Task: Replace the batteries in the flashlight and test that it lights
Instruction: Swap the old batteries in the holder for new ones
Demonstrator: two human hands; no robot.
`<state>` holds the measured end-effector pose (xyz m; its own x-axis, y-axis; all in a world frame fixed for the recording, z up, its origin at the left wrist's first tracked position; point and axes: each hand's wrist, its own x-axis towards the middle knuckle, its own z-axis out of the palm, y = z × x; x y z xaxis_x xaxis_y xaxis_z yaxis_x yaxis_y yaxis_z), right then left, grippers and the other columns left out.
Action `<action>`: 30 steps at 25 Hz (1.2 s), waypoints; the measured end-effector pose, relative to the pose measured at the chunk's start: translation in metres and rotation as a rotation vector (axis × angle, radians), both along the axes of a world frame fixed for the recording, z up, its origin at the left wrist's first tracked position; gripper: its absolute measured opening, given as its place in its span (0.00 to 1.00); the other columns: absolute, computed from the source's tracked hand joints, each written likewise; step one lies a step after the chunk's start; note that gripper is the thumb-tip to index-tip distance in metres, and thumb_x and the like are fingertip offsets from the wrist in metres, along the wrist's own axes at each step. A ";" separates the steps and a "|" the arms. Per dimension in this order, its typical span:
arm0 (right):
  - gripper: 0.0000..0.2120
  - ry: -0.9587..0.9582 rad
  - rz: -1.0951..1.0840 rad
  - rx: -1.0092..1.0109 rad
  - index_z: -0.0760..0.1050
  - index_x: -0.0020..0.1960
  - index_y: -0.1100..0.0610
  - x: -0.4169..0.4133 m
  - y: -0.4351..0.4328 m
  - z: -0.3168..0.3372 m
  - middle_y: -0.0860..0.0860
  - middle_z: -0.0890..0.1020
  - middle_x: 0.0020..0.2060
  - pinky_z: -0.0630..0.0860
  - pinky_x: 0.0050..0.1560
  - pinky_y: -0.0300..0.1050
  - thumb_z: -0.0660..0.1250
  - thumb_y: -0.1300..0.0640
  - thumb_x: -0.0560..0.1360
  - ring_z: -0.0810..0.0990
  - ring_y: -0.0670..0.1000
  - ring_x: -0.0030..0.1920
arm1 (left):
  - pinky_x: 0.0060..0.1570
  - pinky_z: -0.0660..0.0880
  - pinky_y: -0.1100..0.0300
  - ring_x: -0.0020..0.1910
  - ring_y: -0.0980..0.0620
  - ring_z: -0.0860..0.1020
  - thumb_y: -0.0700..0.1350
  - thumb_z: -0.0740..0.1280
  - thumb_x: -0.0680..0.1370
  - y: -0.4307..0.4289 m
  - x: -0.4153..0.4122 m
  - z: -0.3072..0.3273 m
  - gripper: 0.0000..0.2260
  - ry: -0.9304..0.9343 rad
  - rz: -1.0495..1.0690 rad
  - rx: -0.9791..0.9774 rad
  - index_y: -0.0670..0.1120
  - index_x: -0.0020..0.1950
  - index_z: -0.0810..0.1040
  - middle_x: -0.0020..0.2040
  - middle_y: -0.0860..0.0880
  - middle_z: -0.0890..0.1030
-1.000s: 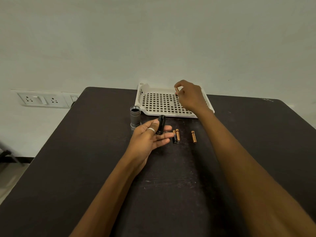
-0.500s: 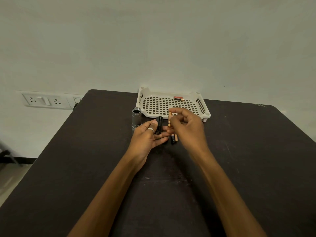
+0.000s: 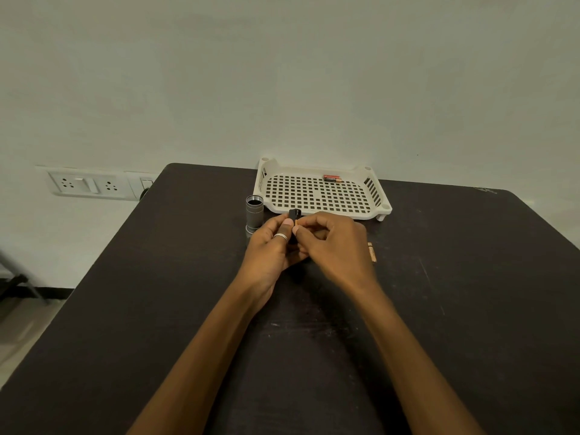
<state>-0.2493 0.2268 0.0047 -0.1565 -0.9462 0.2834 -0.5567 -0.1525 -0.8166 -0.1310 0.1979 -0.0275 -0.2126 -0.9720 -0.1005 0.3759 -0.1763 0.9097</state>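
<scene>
Black plastic battery holder (image 3: 295,214): your left hand (image 3: 270,251) grips it, long axis pointing away from you.
Copper battery (image 3: 296,221): pinched in your right hand (image 3: 332,243), lying along the holder's right side, touching it.
Grey metal flashlight tube (image 3: 254,215): upright, just left of both hands; left hand nearer.
Judgement: battery likely needs pressing in.

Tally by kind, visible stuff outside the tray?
Batteries: 2 (loose battery, pinched battery in right hand)
Grey flashlight tube: 1
Black battery holder: 1 (in left hand)
Total: 4
</scene>
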 end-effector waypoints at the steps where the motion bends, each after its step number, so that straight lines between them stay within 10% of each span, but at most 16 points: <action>1: 0.06 -0.004 0.033 0.032 0.86 0.52 0.50 -0.002 0.001 0.002 0.40 0.84 0.38 0.79 0.42 0.29 0.74 0.56 0.75 0.84 0.38 0.40 | 0.50 0.81 0.56 0.58 0.48 0.83 0.43 0.58 0.85 -0.001 0.000 -0.001 0.13 0.004 0.001 -0.002 0.44 0.67 0.75 0.59 0.44 0.84; 18: 0.33 -0.214 0.137 0.172 0.72 0.70 0.51 -0.021 -0.015 -0.006 0.44 0.79 0.64 0.75 0.68 0.49 0.78 0.64 0.69 0.77 0.44 0.63 | 0.52 0.81 0.56 0.52 0.51 0.84 0.43 0.58 0.85 0.004 0.002 0.003 0.12 0.022 -0.024 0.023 0.43 0.65 0.77 0.52 0.43 0.84; 30: 0.30 -0.112 0.200 0.126 0.71 0.72 0.50 -0.021 -0.014 -0.009 0.41 0.78 0.63 0.76 0.68 0.47 0.76 0.61 0.73 0.76 0.38 0.62 | 0.52 0.81 0.57 0.55 0.49 0.84 0.40 0.62 0.83 0.007 0.002 0.005 0.08 -0.035 -0.064 0.002 0.43 0.59 0.79 0.53 0.41 0.86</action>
